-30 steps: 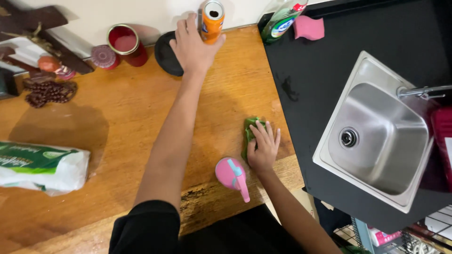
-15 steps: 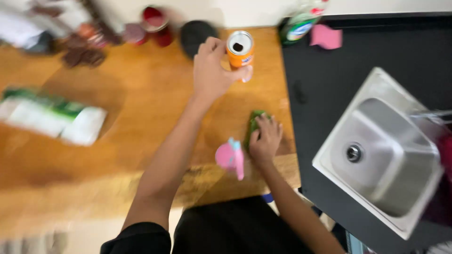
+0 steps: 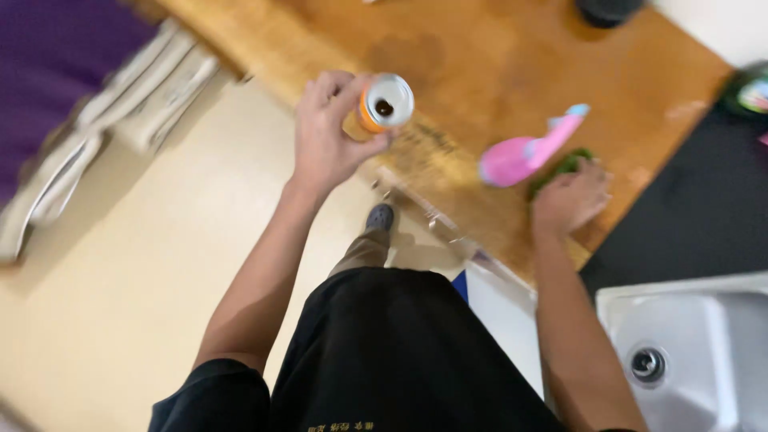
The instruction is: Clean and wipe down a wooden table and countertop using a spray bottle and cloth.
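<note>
Two hands busy. Left hand [image 3: 324, 148] fingers clenched round upright orange drink can [image 3: 378, 108], keeping open top level. Right hand [image 3: 570, 200] fingers flat, pressing green sponge [image 3: 560, 168] onto wooden counter [image 3: 496, 64], beside pink spray bottle [image 3: 524, 154].

Whole view smeared by motion: the orange can [image 3: 378, 108] in the left hand [image 3: 324, 144] shows its open top, but its side is mostly hidden behind the fingers and its print cannot be made out. Green thing [image 3: 560, 170] under the right hand [image 3: 570, 200] is nearly all covered by the palm, only a blurred edge showing beside the pink spray bottle [image 3: 528, 152], so its kind cannot be told. Dark round object [image 3: 608, 10] at the tabletop's [image 3: 496, 64] far end is cut by the top edge, the steel sink [image 3: 688, 352] by the right and bottom edges, and the green-labelled item [image 3: 750, 92] at right is too blurred to identify.
</note>
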